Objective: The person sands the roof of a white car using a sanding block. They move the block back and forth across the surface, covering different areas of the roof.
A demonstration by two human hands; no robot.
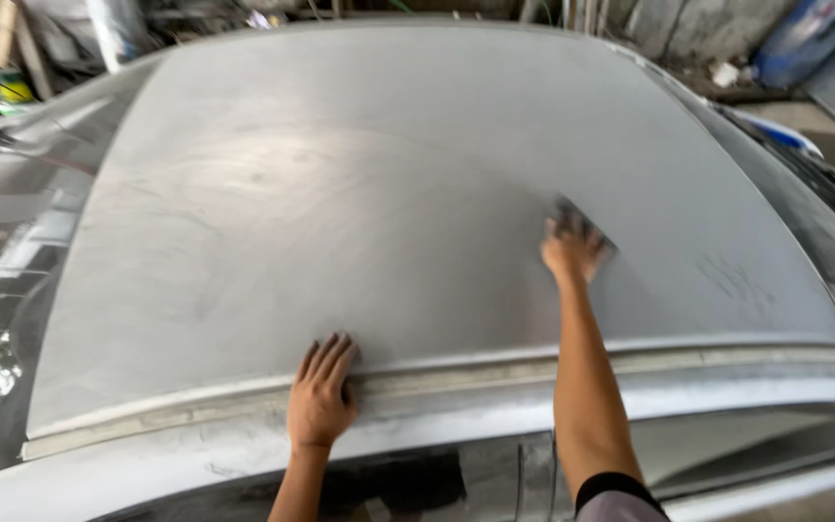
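bracing near the bottom of the view, the left hand (322,394) lies flat and open, fingers spread, on the roof's edge rail at about 7 o'clock, holding nothing. further out, toward 3 o'clock of centre, the right hand (572,249) presses down with fingers curled over a small dark sanding pad (584,220), which is mostly hidden under the palm, only its far edge showing. the pad looks thin, light and pliable, likely to bend to the panel's curve; it seems best held flat under the whole palm with fingertips hooked on the leading edge, since dust may make it slide. beneath both hands the car roof (359,203) spreads out, dull grey, matte and swirled with rub marks; it is stiff sheet metal, fixed, not something to lift. at 9 o'clock the windscreen (2,271) reflects light; beyond, at 12 o'clock, workshop clutter (41,48) lies blurred.
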